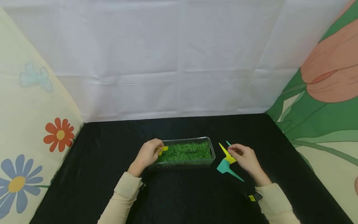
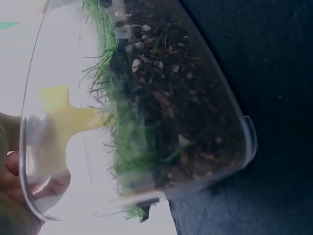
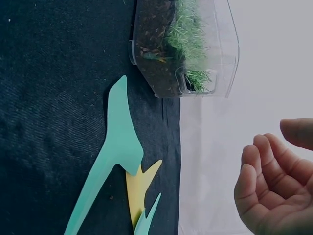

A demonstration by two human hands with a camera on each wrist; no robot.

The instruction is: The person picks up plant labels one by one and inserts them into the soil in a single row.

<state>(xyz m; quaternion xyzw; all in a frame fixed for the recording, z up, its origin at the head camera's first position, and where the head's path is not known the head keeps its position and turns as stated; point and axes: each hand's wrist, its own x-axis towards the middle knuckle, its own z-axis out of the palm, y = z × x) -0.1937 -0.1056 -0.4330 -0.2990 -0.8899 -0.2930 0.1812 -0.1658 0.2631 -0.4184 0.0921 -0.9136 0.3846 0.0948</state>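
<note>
My left hand (image 1: 149,152) pinches a yellow T-shaped plant label (image 1: 163,150) by its broad head at the left end of a clear plastic planter box (image 1: 213,152). Through the box wall in the left wrist view, the label (image 2: 73,117) points its stem down into the green grass (image 2: 117,98). Dark soil with pale pebbles (image 2: 161,93) lies below the grass. My right hand (image 1: 246,157) hovers over the loose labels, fingers loosely curled, thumb apart, holding nothing. Under it lie a teal label (image 1: 223,167), a yellow label (image 1: 230,159) and another teal label (image 3: 143,224), overlapping.
A black cloth (image 1: 181,196) covers the table. A white curtain (image 1: 179,62) hangs behind it, with flower-printed panels at left (image 1: 22,102) and right (image 1: 321,124). The loose labels lie just right of the planter box.
</note>
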